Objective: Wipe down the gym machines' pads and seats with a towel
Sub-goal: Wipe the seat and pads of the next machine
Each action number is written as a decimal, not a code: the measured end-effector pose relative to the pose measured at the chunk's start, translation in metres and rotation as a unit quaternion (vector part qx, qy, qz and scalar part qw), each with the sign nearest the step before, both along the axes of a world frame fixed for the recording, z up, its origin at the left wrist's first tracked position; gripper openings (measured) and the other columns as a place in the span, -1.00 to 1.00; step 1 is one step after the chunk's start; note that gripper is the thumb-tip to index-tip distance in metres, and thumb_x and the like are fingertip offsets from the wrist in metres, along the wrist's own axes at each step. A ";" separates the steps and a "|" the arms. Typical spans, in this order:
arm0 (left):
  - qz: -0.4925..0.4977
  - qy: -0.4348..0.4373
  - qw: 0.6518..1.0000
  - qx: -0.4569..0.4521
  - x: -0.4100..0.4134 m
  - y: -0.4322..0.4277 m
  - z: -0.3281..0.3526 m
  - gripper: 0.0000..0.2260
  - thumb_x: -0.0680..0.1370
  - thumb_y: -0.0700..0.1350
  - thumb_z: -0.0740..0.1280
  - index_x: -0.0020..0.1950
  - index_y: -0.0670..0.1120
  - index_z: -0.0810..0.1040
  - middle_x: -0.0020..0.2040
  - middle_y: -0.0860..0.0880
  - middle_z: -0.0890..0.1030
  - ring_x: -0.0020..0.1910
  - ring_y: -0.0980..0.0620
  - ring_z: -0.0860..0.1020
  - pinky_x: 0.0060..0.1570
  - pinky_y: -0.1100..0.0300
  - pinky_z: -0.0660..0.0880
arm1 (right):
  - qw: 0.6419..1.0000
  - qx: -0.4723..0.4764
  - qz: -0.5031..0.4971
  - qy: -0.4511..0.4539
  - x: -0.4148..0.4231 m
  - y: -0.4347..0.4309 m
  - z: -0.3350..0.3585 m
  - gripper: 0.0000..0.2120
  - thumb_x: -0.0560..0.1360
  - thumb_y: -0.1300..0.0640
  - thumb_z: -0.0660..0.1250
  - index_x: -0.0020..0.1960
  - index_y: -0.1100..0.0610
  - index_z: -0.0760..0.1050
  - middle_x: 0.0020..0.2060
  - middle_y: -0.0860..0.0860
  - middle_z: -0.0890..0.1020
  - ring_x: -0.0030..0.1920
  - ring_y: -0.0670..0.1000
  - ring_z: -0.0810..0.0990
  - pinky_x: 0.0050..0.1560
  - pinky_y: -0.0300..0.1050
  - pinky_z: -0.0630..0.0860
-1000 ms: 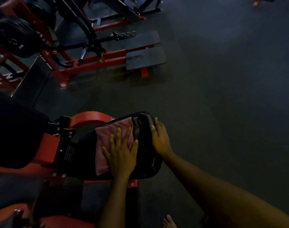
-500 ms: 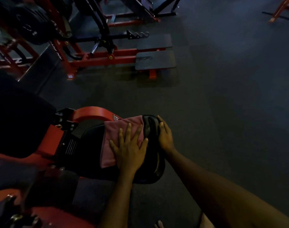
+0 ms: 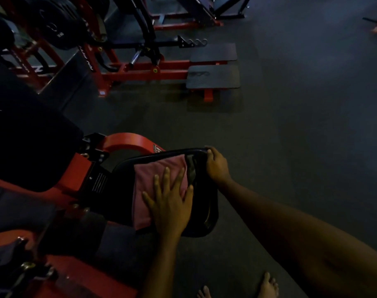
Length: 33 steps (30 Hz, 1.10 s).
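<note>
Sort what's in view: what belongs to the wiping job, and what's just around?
In the job: pink towel; black seat pad; left hand, flat on the towel; right hand, gripping the pad's edge.
Just around: foot plates; weight plates; neighbouring red frame.

Dim light — dark floor (image 3: pixel 290 147), red machine frames (image 3: pixel 170 69).

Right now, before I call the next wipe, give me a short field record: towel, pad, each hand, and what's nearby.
towel: pink towel lying flat on the black seat pad
left hand: left hand flat, fingers spread, pressing on the towel
right hand: right hand with fingers curled over the pad's edge
frame: red frame behind the pad
nearby: two black foot plates and weight plates on another machine
floor: dark floor
</note>
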<state>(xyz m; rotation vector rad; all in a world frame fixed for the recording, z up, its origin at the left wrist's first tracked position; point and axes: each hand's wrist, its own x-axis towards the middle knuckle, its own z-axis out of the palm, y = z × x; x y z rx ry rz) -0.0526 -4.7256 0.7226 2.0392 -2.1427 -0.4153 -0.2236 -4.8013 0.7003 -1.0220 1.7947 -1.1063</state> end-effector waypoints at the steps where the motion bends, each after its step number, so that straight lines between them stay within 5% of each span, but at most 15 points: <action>1: 0.000 -0.004 1.000 -0.003 0.003 0.009 -0.003 -0.37 0.51 0.40 -0.15 0.58 0.32 0.13 0.65 0.13 0.03 0.64 -0.06 -0.07 0.49 -0.39 -0.13 | 1.000 -0.011 -0.006 -0.011 0.001 0.002 -0.001 -0.66 0.73 0.08 0.07 0.38 0.15 0.50 0.22 0.15 0.63 0.22 0.11 0.61 0.30 0.08 0.53; 7: 0.039 -0.001 0.998 0.052 -0.009 -0.040 -0.002 -0.41 0.57 0.41 0.00 0.58 0.38 -0.06 0.66 0.12 -0.08 0.63 -0.07 -0.18 0.44 -0.47 -0.19 | 1.000 -0.016 -0.010 -0.007 0.002 0.000 0.002 -0.68 0.73 0.09 0.07 0.27 0.16 0.55 0.10 0.07 0.63 0.12 0.06 0.62 0.14 -0.11 0.54; 11: 0.060 0.001 0.998 0.033 -0.014 -0.030 -0.002 -0.44 0.60 0.35 0.04 0.58 0.37 -0.04 0.66 0.08 -0.02 0.63 -0.10 -0.13 0.45 -0.46 -0.17 | 1.000 -0.028 0.005 0.012 0.003 0.004 0.001 -0.65 0.73 0.09 0.08 0.41 0.17 0.49 0.27 0.12 0.61 0.27 0.09 0.58 0.31 -0.05 0.51; 18: 0.098 0.013 0.994 -0.042 -0.036 0.072 -0.015 -0.44 0.50 0.30 0.09 0.49 0.27 0.39 0.56 0.00 0.35 0.54 -0.25 0.26 0.30 -0.58 0.13 | 0.998 -0.041 0.033 0.021 -0.001 0.005 0.002 -0.64 0.73 0.09 0.09 0.41 0.18 0.49 0.28 0.13 0.60 0.27 0.09 0.57 0.30 -0.05 0.48; 21: 0.162 0.035 0.985 -0.045 -0.039 0.052 -0.016 -0.45 0.49 0.34 0.10 0.49 0.32 0.37 0.58 0.05 0.30 0.59 -0.20 0.16 0.35 -0.56 -0.01 | 0.998 -0.033 0.050 0.021 -0.001 0.007 0.004 -0.63 0.72 0.05 0.08 0.40 0.15 0.49 0.26 0.11 0.61 0.25 0.08 0.58 0.32 0.03 0.51; 26: 0.230 0.035 0.971 0.052 -0.041 -0.004 0.002 -0.41 0.59 0.38 0.05 0.59 0.34 0.01 0.66 0.11 -0.06 0.63 -0.10 -0.20 0.38 -0.53 -0.22 | 0.996 -0.037 0.066 0.043 -0.002 0.006 0.003 -0.64 0.70 0.03 0.06 0.34 0.13 0.50 0.21 0.10 0.62 0.20 0.08 0.59 0.29 0.09 0.53; 30: 0.249 0.022 0.968 0.012 -0.062 0.039 -0.001 -0.30 0.45 0.53 -0.04 0.57 0.36 0.09 0.66 0.12 0.00 0.63 -0.11 -0.14 0.33 -0.59 -0.19 | 0.996 -0.052 0.071 0.023 -0.004 0.008 0.006 -0.69 0.71 0.08 0.07 0.28 0.15 0.51 0.15 0.08 0.62 0.13 0.04 0.58 0.20 -0.06 0.51; 33: 0.245 0.050 0.967 -0.054 -0.069 0.071 -0.013 -0.26 0.36 0.56 0.05 0.52 0.36 0.24 0.63 0.12 0.14 0.63 -0.12 -0.03 0.36 -0.57 0.02 | 0.996 -0.057 0.073 0.016 -0.005 0.006 0.003 -0.70 0.71 0.09 0.08 0.25 0.15 0.53 0.12 0.08 0.62 0.12 0.05 0.59 0.19 -0.05 0.52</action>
